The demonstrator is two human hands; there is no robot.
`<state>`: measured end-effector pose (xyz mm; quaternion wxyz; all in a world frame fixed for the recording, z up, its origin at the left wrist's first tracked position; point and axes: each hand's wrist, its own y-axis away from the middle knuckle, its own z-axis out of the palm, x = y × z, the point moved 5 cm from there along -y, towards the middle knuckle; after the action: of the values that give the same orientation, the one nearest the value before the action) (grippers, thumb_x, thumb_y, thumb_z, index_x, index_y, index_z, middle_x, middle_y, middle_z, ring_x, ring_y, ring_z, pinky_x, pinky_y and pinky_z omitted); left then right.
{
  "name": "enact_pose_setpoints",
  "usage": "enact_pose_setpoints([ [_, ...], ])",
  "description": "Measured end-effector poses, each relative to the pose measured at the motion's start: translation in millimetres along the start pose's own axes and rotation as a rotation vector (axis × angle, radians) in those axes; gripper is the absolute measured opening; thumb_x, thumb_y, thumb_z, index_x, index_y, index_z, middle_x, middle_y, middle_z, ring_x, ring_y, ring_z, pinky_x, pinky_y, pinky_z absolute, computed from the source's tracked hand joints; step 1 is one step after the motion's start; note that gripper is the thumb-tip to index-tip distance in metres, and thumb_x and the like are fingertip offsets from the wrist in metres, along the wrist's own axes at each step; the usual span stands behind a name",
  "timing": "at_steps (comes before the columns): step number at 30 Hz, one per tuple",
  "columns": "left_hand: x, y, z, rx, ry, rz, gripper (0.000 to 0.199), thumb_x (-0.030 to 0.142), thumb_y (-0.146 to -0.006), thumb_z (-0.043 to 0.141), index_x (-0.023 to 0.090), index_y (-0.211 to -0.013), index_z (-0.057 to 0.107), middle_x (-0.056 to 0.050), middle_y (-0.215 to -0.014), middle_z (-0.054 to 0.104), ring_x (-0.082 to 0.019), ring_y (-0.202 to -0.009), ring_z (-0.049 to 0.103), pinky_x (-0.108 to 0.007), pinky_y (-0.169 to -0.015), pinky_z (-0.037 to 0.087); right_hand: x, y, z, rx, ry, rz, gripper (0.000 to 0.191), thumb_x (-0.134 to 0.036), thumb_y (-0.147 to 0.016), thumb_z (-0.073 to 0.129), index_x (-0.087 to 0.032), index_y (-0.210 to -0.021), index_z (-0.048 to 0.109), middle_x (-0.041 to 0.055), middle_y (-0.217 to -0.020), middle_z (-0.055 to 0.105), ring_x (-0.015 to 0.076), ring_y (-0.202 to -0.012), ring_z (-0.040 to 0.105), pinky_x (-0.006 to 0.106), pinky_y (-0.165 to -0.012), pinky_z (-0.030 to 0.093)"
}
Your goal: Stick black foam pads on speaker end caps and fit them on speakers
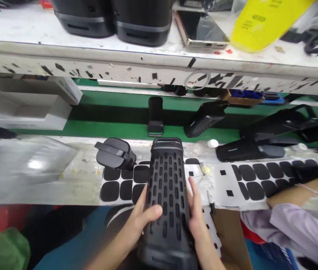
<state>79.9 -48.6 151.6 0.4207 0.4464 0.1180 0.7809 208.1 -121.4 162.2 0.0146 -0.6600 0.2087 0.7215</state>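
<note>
A long black slotted housing [168, 187] is held between my two hands, its far end tilted up over the work table's edge. My left hand [144, 217] grips its left side, thumb lying across the slotted face. Along the right side my right hand [196, 219] is pressed, its fingers partly hidden behind the housing. Just beyond on the left stands a black unit with a strap handle [116, 153]. A sheet of rounded black stickers [110, 191] lies under and beside the housing. To the right are a white sheet with small black squares [226, 183] and a marker pen [211, 202].
A green conveyor belt [113, 129] behind the table carries several black units [205, 119]. Above runs a shelf [91, 62] with a phone [201, 30] and a yellow bag [266, 26]. At right, a co-worker's arm [302, 191] reaches in. Clear plastic bags [32, 165] lie left.
</note>
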Motion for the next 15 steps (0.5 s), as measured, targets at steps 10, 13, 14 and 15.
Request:
enact_pose_setpoints([
  [10,22.3,0.1,17.7,-0.305,-0.286,0.272,0.105,0.027,-0.078,0.080,0.033,-0.160,0.015,-0.008,-0.162,0.038,-0.029,-0.148,0.040,-0.043,-0.123,0.035,7.7,-0.9,-6.5,0.076,-0.151,0.082,0.098,-0.070,-0.080,0.067,-0.032,-0.159,0.023,0.0035,-0.166,0.030,0.0293,-0.153,0.027,0.047,-0.125,0.028],
  [13,19.5,-0.2,17.9,-0.331,-0.319,0.296,0.106,0.031,-0.082,0.078,0.029,-0.161,0.008,-0.011,-0.164,0.033,-0.028,-0.150,0.037,-0.043,-0.124,0.034,0.5,-3.9,-9.1,0.028,-0.090,0.105,0.103,-0.068,-0.078,0.071,-0.031,-0.159,0.020,0.0068,-0.163,0.034,0.0294,-0.151,0.033,0.045,-0.122,0.034],
  [14,16.7,-0.9,16.2,-0.329,-0.310,0.283,0.107,0.034,-0.083,0.076,0.028,-0.161,0.004,-0.013,-0.165,0.032,-0.029,-0.150,0.037,-0.043,-0.123,0.035,-1.4,-6.7,-7.8,0.012,-0.061,0.121,0.106,-0.067,-0.077,0.073,-0.030,-0.159,0.018,0.0086,-0.162,0.037,0.0295,-0.149,0.037,0.045,-0.121,0.037],
  [15,13.7,-1.3,13.6,-0.322,-0.312,0.275,0.108,0.036,-0.084,0.075,0.027,-0.161,0.001,-0.014,-0.165,0.030,-0.029,-0.150,0.037,-0.044,-0.123,0.036,-2.5,-9.5,-6.3,0.004,-0.031,0.134,0.108,-0.065,-0.077,0.075,-0.029,-0.160,0.016,0.0102,-0.159,0.041,0.0292,-0.147,0.041,0.044,-0.119,0.039],
])
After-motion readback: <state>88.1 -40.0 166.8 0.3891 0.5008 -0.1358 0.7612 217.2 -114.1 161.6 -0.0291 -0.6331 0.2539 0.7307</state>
